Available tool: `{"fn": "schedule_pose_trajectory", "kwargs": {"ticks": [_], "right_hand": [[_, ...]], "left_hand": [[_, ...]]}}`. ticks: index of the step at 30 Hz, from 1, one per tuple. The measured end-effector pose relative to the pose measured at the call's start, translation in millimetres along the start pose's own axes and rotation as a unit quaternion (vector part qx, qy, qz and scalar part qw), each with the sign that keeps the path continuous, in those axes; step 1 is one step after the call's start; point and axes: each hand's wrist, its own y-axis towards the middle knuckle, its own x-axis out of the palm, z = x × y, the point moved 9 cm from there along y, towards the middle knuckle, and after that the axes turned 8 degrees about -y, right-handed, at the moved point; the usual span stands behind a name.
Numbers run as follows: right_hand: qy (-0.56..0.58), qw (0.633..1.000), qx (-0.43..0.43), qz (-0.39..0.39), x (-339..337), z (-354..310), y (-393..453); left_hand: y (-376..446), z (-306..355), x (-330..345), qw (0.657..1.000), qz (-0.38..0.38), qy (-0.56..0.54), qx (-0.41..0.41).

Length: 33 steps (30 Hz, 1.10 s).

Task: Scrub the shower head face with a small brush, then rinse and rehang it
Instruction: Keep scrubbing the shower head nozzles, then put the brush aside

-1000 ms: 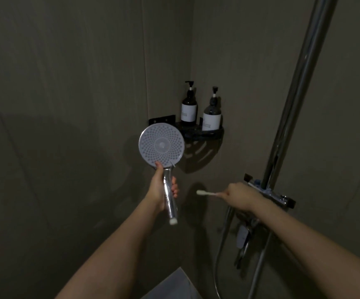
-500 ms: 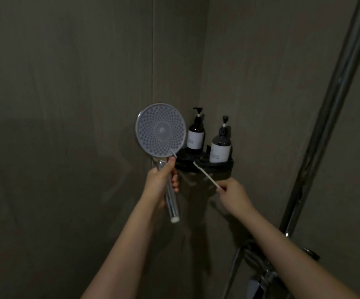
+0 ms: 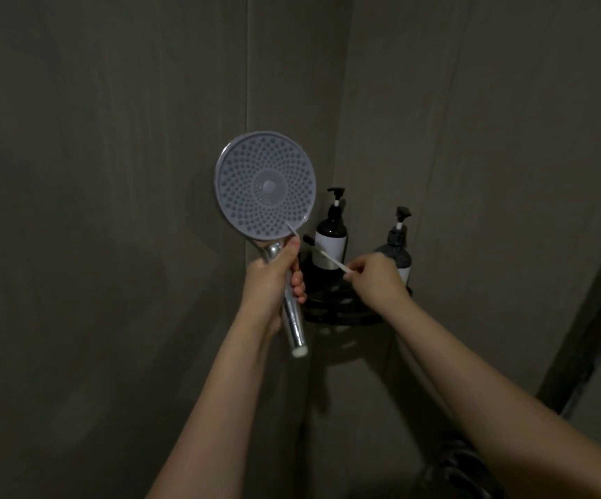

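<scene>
Shower head (image 3: 265, 185): round, pale face studded with nozzle dots, was held upright in the middle of the scene, face turned toward the person, presumably so the nozzles lay open to scrubbing. Left hand (image 3: 274, 279) gripped its chrome handle just below the disc, fingers curled round the shaft and thumb up along it; the handle's lower end hung free, no hose visible on it. Small brush (image 3: 324, 254): thin white stick, pinched at its near end by the right hand (image 3: 373, 279), fingers closed on it; its far end reached up-left toward the lower right rim of the face, where a pale sliver showed, though actual contact could not be told in the dim light. Judged state: scrubbing about to begin or just begun at the rim; rinse and rehang not yet done. Behind, in the far corner: dark corner shelf (image 3: 342, 311) carrying two pump bottles, left bottle (image 3: 331, 239) and right bottle (image 3: 398, 246). Walls grey-brown, lighting poor
</scene>
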Motion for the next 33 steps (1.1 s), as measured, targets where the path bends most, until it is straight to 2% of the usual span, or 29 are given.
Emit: {"fn": "schedule_pose_trajectory", "kwargs": {"ticks": [9,13,20,23,25,27,28,29,30,31,32,33], "right_hand": [[-0.162,0.978,0.063,-0.117,65,5,48],[-0.211,0.964,0.063,-0.151,76,6,50],[-0.214,0.966,0.069,-0.129,81,13,53],[-0.222,0.966,0.035,-0.126,80,5,50],[-0.147,0.986,-0.008,-0.079,69,-6,45],[0.015,0.999,-0.045,-0.018,50,-20,31],[0.118,0.992,-0.046,0.001,40,-24,22],[0.235,0.972,-0.029,-0.003,35,-26,12],[0.359,0.933,-0.007,-0.036,36,-28,2],[0.472,0.878,0.002,-0.078,37,-33,-9],[0.551,0.827,0.001,-0.112,36,-37,-20],[0.590,0.796,-0.008,-0.132,33,-39,-32]], "left_hand": [[29,-14,-31,0.999,-0.005,-0.010,-0.046],[33,-14,-39,0.999,-0.004,-0.009,-0.049],[31,-20,-37,0.998,-0.005,-0.005,-0.056],[25,-22,-32,0.998,-0.013,0.003,-0.058],[18,-23,-29,0.998,-0.017,0.012,-0.059],[8,-26,-25,0.998,-0.019,0.019,-0.063],[3,-28,-23,0.997,-0.020,0.022,-0.065],[-3,-31,-20,0.997,-0.023,0.023,-0.067],[-11,-35,-17,0.997,-0.025,0.024,-0.070],[-19,-39,-13,0.996,-0.028,0.026,-0.076],[-28,-44,-9,0.996,-0.032,0.029,-0.081],[-38,-50,-4,0.995,-0.034,0.032,-0.087]]}}
